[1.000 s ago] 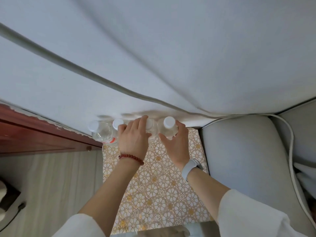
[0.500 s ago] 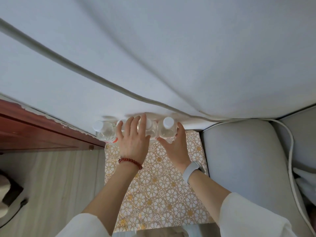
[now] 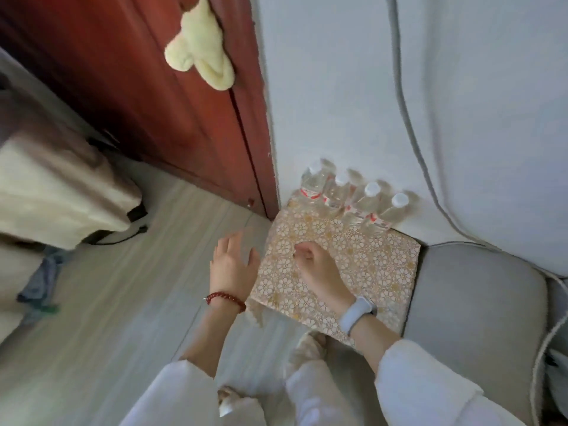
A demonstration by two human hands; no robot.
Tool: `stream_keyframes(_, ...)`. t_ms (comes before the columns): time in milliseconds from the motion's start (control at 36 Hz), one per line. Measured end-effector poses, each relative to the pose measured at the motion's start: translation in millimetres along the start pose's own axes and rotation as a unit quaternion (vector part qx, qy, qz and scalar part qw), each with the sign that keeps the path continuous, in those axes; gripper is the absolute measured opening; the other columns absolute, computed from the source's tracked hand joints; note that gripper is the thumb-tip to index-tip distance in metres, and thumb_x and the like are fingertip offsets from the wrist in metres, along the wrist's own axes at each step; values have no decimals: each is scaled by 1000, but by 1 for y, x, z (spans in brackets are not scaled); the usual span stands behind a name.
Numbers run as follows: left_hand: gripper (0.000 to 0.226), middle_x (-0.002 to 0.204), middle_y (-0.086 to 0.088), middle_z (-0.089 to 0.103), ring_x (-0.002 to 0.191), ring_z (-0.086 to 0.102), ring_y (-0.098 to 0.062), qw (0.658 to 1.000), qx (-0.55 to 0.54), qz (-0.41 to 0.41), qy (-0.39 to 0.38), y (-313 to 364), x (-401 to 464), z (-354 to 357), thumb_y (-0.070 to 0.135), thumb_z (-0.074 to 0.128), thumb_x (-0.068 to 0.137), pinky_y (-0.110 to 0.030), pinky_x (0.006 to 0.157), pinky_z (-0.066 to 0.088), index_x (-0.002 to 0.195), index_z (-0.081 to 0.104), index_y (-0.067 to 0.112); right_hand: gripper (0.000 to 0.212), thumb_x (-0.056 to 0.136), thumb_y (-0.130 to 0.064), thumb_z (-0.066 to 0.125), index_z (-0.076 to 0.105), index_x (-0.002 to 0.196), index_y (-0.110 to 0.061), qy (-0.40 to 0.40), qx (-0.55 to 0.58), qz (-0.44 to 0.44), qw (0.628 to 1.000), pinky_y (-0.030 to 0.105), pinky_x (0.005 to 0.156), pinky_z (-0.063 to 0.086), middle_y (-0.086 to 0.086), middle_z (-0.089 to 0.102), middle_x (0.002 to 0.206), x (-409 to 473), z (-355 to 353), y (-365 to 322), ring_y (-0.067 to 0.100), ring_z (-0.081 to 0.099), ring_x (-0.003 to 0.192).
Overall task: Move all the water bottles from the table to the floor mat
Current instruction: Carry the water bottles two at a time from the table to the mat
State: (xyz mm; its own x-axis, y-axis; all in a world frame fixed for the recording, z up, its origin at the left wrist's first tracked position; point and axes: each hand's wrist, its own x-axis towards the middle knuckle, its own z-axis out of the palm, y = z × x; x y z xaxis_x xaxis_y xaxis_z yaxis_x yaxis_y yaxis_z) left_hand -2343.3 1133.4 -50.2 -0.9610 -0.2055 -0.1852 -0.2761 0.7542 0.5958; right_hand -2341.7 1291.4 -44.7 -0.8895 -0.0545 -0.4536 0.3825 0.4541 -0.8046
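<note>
Four water bottles stand in a row at the far edge of the floor mat, right of centre, against the white wall; both hands are empty, well below them; the left hand spread over the pale wood floor, the right hand loosely curled above the mat; a red-brown door fills the upper left.

My left hand is bare, with a dark red bead bracelet at its wrist. By my right hand sits a pale grey-blue band. Both arms wear white fleecy sleeves pushed above the bracelet.
</note>
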Motion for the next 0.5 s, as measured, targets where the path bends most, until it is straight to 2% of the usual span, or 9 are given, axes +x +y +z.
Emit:
stream_keyframes(83,42,125,-13,52,116,48,-33,998,8,-27,49,-54,-30,-55,22,54,87,-45,95,40,127,47,10,27,96,-22,42,53,118,-11,-66,-51,-47,995,13,75,42,3,61,116,-24,58,-39,10,56,98)
stream_keyframes(250,40,127,-10,52,120,45,-30,981,25,-121,153,-187,-127,-177,27,51,89,-43,95,36,128,48,14,24,92,-21,47,60,109,-10,-163,-145,-126,968,31,87,46,12,67,107,-95,209,-114,26,61,102)
stream_keyframes(361,38,123,-10,55,117,48,-30,958,27,-191,213,-285,-220,-251,28,51,89,-41,94,38,124,51,14,23,92,-18,48,62,107,-8,-250,-185,-185,932,22,78,41,12,68,105,-162,325,-155,25,61,101)
stream_keyframes(500,39,124,-8,54,117,47,-27,905,18,-312,288,-389,-340,-325,29,49,90,-41,97,39,126,49,15,24,92,-18,48,60,110,-9,-377,-245,-249,858,23,81,41,4,65,102,-255,468,-189,19,58,96)
